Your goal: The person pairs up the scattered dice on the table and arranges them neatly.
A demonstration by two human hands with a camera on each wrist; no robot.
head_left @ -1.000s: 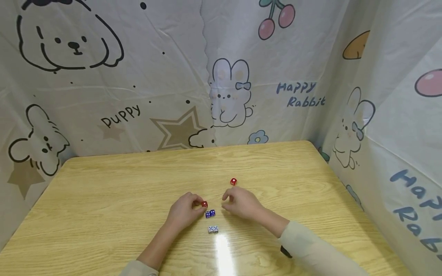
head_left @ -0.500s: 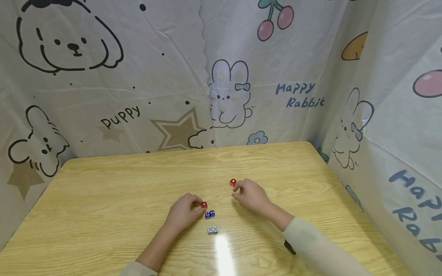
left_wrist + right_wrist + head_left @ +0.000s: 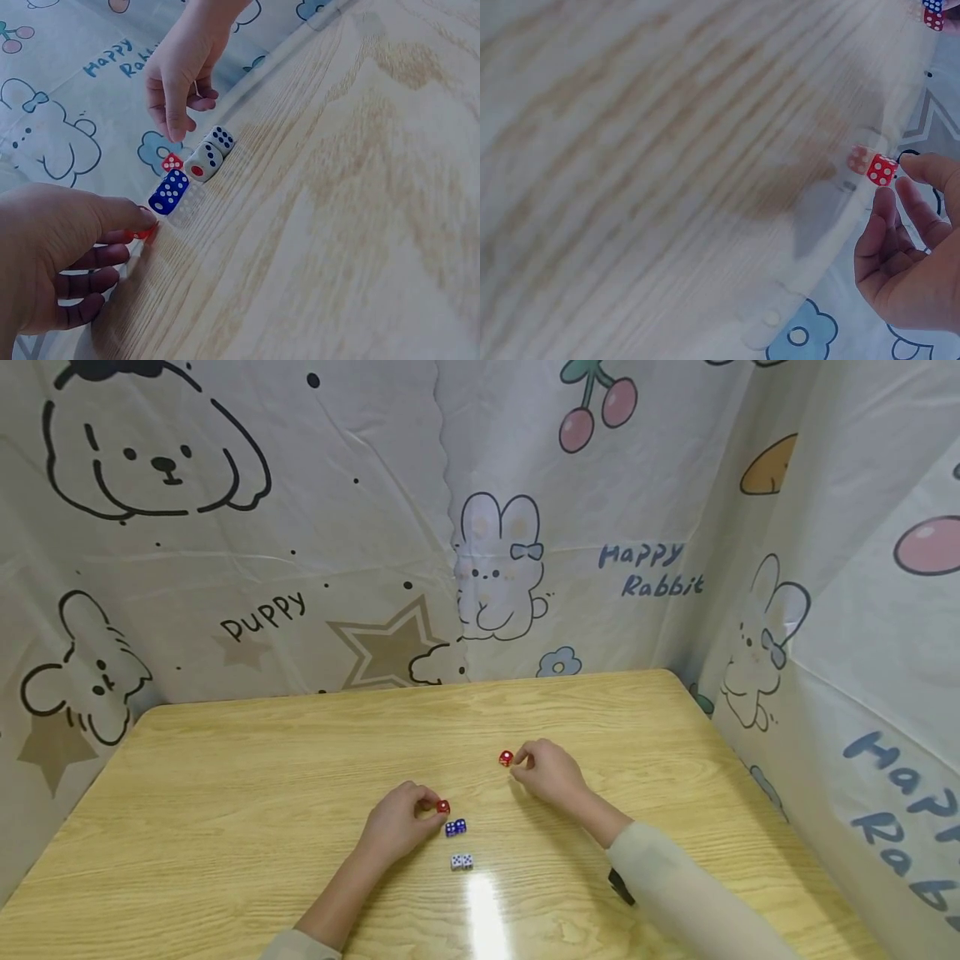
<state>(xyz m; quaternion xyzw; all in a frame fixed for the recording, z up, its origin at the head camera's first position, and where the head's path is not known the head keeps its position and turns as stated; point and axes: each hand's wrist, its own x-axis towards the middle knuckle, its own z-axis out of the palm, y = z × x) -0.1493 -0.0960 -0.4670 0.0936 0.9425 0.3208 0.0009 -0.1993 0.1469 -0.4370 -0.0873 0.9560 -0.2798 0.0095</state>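
Note:
My left hand [image 3: 399, 820] pinches a red die [image 3: 443, 807] between thumb and index finger, low over the table. In the left wrist view the thumb partly hides this die [image 3: 142, 233]. Two blue dice [image 3: 455, 828] sit side by side just in front of those fingertips, and a pair of white dice [image 3: 462, 862] lies nearer the body. Farther back, a second red die [image 3: 506, 758] rests on the table. My right hand [image 3: 551, 770] is right beside it, thumb and fingers parted; in the right wrist view the fingertips stand around the die's [image 3: 882, 170] near side.
The wooden table [image 3: 300, 752] has a glossy top with a bright reflection near its front. A white cartoon-printed cloth [image 3: 337, 527] hangs behind it and along the right side. A dark band or strap [image 3: 621, 887] shows under the right sleeve [image 3: 675, 877].
My right hand has moved away from the blue dice, back and to the right, up to the farther red die. The left hand stays in place with its red die.

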